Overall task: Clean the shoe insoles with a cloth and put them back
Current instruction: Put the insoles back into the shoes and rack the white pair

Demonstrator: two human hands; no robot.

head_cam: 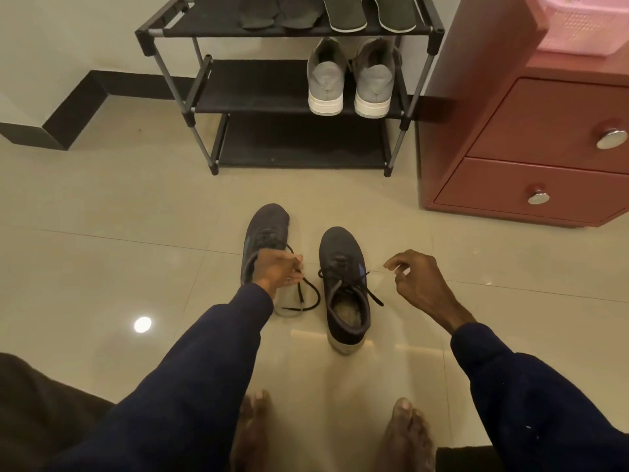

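Two dark navy lace-up shoes stand on the tiled floor, toes pointing away from me. My left hand (pixel 277 269) is curled over the opening of the left shoe (pixel 265 229) and hides it; its loose lace loops out below the hand. The right shoe (pixel 342 284) stands free, and a pale insole (pixel 347 311) shows inside it. To the right of that shoe my right hand (pixel 417 282) hovers with loosely curled fingers and holds nothing. Two dark insoles (pixel 275 13) lie on the top shelf of the rack. I see no cloth.
A black shoe rack (pixel 204 83) stands ahead with grey sneakers (pixel 349 80) on its middle shelf and grey shoes on top. A red drawer cabinet (pixel 531 137) with a pink basket (pixel 585 22) stands at the right. My bare feet (pixel 406 434) rest below the shoes.
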